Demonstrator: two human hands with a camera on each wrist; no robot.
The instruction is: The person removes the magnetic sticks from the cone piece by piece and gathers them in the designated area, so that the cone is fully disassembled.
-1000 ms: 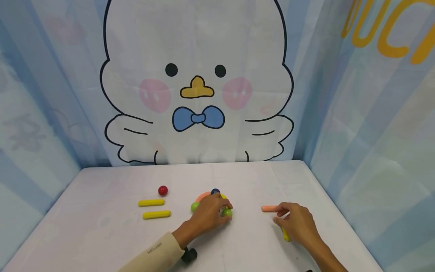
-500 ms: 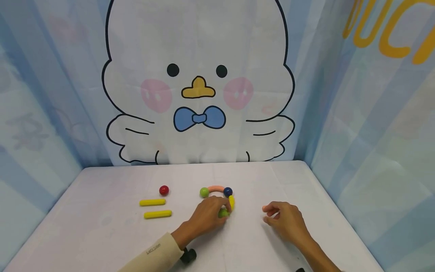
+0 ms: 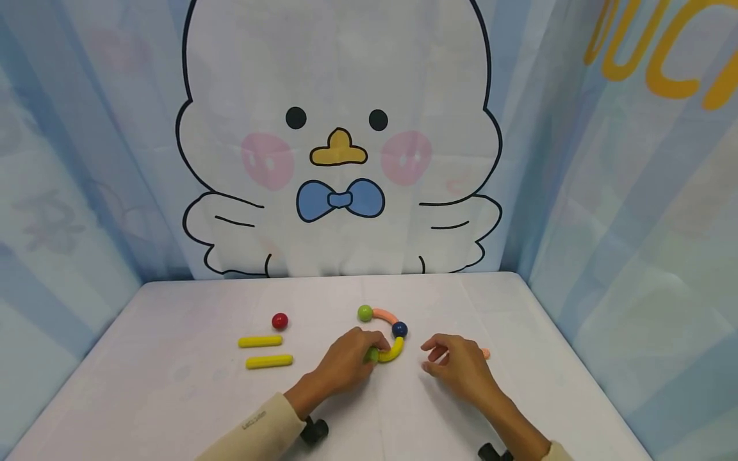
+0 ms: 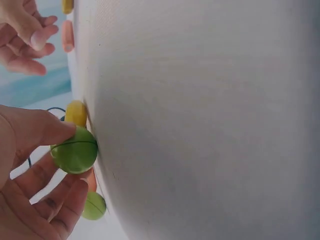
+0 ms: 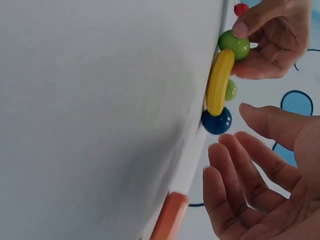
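Note:
My left hand [image 3: 344, 360] pinches a green ball [image 4: 75, 150] between thumb and fingers, low over the table. From that ball a chain curves away: a curved yellow rod [image 3: 394, 350], a dark blue ball [image 3: 400, 329], a curved orange rod [image 3: 385, 315] and a second green ball [image 3: 365, 313] at the far end. Just right of the chain is my right hand [image 3: 463, 367], its fingers loosely bent around nothing. Behind it, an orange rod [image 5: 170, 215] lies on the table, mostly hidden in the head view.
On the left side of the table [image 3: 190, 384] lie two straight yellow rods [image 3: 261, 342] and a red ball [image 3: 280, 321]. Another yellow piece [image 4: 67, 6] shows beyond the orange rod in the left wrist view. A printed curtain [image 3: 340, 243] stands behind the table's far edge.
The chain has swung clockwise, its far green ball moving away and rightward, while my left hand keeps its green ball. My right hand has moved left, away from the orange rod and yellow piece.

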